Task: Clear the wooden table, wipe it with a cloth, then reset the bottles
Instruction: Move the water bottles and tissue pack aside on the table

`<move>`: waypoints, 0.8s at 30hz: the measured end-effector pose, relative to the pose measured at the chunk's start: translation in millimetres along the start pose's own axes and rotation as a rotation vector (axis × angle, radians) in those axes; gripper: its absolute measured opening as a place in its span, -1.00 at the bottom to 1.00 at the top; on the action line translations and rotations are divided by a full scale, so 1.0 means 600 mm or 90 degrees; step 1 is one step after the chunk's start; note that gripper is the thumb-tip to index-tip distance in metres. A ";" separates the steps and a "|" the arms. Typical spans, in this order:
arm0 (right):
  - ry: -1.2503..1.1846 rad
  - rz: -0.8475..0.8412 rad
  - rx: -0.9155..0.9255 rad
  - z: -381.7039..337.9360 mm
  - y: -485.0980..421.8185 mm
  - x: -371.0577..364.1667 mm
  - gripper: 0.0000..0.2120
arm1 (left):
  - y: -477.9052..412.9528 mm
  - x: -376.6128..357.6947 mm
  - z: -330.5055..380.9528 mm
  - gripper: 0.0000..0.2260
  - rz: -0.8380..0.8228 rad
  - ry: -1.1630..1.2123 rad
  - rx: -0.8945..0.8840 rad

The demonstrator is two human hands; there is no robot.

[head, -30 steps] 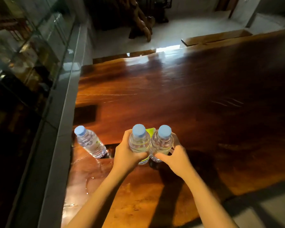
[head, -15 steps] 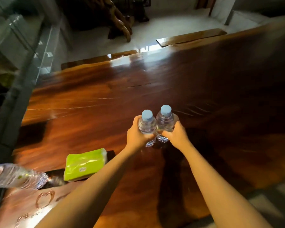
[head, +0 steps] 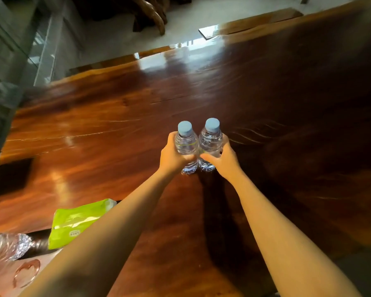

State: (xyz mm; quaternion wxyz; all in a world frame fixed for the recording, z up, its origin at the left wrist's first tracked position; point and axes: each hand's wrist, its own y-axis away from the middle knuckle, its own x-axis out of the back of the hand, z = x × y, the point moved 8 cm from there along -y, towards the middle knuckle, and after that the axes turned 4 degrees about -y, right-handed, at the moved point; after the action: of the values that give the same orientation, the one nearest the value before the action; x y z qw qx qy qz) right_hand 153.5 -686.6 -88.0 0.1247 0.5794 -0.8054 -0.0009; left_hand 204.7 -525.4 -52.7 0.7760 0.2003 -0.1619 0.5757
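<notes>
Your glossy reddish-brown wooden surface (head: 116, 129) fills the view. Your left hand (head: 171, 156) grips one clear blue-capped plastic water bottle (head: 185, 144), your right hand (head: 226, 160) its twin (head: 210, 139), both upright, touching side by side mid-surface.

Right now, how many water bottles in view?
3. Two upright side by side mid-table: left bottle in the left hand, right bottle in the right hand. A third bottle lies at the left edge, partly cropped.
</notes>
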 end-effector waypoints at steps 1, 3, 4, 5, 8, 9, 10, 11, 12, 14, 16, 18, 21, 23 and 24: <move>-0.001 -0.009 -0.002 0.003 -0.002 -0.003 -0.27 | -0.003 0.000 -0.003 -0.41 -0.003 -0.010 -0.002; -0.002 -0.024 -0.012 0.007 -0.003 -0.005 -0.27 | -0.004 0.000 -0.011 -0.37 -0.016 -0.028 -0.006; -0.001 -0.028 -0.018 0.007 0.000 -0.005 -0.27 | -0.004 0.000 -0.015 -0.34 -0.025 -0.031 -0.005; 0.010 -0.032 -0.023 0.007 0.004 -0.005 -0.28 | -0.002 -0.001 -0.019 -0.31 -0.035 -0.027 0.000; 0.133 -0.014 -0.040 0.009 0.027 -0.002 -0.22 | 0.012 0.001 -0.028 -0.26 -0.069 -0.027 0.022; 0.189 0.021 -0.054 0.011 0.042 0.004 -0.25 | 0.020 0.005 -0.032 -0.29 -0.065 -0.042 0.031; 0.232 0.070 -0.057 0.009 0.062 0.009 -0.32 | 0.031 0.015 -0.038 -0.36 -0.046 -0.054 0.045; 0.257 0.119 -0.045 0.004 0.087 0.010 -0.42 | 0.046 0.032 -0.046 -0.44 -0.008 -0.058 0.065; 0.272 0.153 -0.017 -0.003 0.115 0.003 -0.51 | 0.065 0.053 -0.056 -0.53 0.033 -0.048 0.088; 0.297 0.138 0.053 -0.016 0.166 -0.039 -0.62 | 0.112 0.095 -0.082 -0.71 0.090 -0.004 0.127; 0.321 0.034 0.105 -0.026 0.205 -0.106 -0.63 | 0.167 0.137 -0.119 -0.83 0.115 0.054 0.172; 0.348 -0.080 0.157 -0.045 0.233 -0.181 -0.60 | 0.231 0.188 -0.168 -0.86 0.150 0.126 0.238; 0.430 -0.218 0.261 -0.084 0.263 -0.299 -0.48 | 0.319 0.277 -0.249 -0.86 0.223 0.166 0.330; 0.496 -0.346 0.280 -0.092 0.282 -0.386 -0.30 | 0.365 0.340 -0.302 -0.88 0.265 0.162 0.384; 0.532 -0.402 0.279 -0.093 0.288 -0.425 -0.20 | 0.384 0.371 -0.321 -0.88 0.280 0.150 0.405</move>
State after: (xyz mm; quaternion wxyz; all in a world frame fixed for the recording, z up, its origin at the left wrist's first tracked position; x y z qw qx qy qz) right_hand 79.1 -383.8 -59.9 0.3032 0.7558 -0.4565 0.3583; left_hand 51.2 -186.1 -83.7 0.5470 0.3236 0.0757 0.7683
